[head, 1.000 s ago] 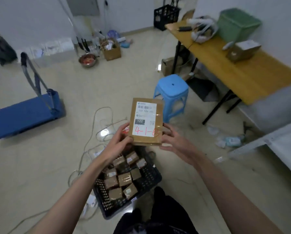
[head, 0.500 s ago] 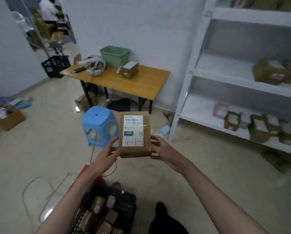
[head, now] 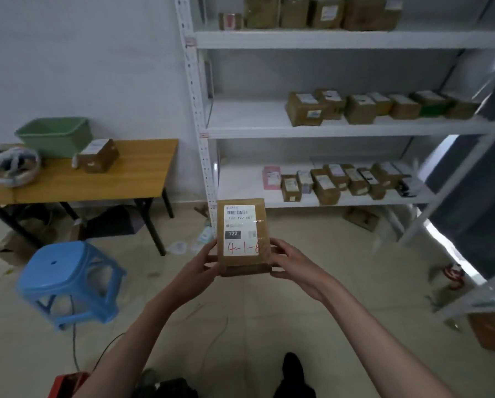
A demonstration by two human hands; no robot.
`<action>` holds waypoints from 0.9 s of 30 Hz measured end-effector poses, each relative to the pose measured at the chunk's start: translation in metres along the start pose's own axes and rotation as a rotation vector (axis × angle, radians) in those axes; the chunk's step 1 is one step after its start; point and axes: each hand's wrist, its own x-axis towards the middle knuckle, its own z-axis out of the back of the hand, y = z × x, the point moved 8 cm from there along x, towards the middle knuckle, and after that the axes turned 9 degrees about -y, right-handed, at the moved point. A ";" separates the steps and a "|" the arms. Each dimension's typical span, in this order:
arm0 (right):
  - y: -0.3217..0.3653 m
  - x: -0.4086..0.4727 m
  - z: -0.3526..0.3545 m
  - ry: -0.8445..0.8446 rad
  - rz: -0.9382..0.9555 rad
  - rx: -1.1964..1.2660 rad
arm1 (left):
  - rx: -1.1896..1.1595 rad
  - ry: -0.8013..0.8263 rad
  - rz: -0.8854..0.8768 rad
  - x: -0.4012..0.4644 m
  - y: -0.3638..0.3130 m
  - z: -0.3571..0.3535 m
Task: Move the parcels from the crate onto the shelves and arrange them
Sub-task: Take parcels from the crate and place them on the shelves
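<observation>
**Now: parcel held up facing the shelves**

Both hands hold one brown parcel [head: 242,235] upright at the centre of view. The left hand [head: 197,266] grips its lower left edge with curled fingers, and the right hand [head: 293,264] clasps the lower right edge the same way. Its white label [head: 240,229] faces the camera, with "122" printed and "4-1-6" in red. At twelve to two o'clock stand white shelves [head: 341,129] carrying rows of other parcels [head: 355,106]. At nine o'clock sits a wooden table [head: 97,182] with a green tub [head: 55,136]; at eight o'clock, a blue stool [head: 68,280].
</observation>
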 end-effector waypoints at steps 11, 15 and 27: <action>-0.020 0.097 0.089 -0.009 -0.048 0.028 | 0.129 0.081 0.034 0.127 -0.021 -0.071; -0.020 0.149 0.112 0.020 -0.067 0.011 | 0.142 0.066 0.058 0.177 -0.029 -0.086; -0.020 0.266 0.158 0.094 -0.104 -0.024 | 0.161 0.079 0.140 0.298 -0.018 -0.123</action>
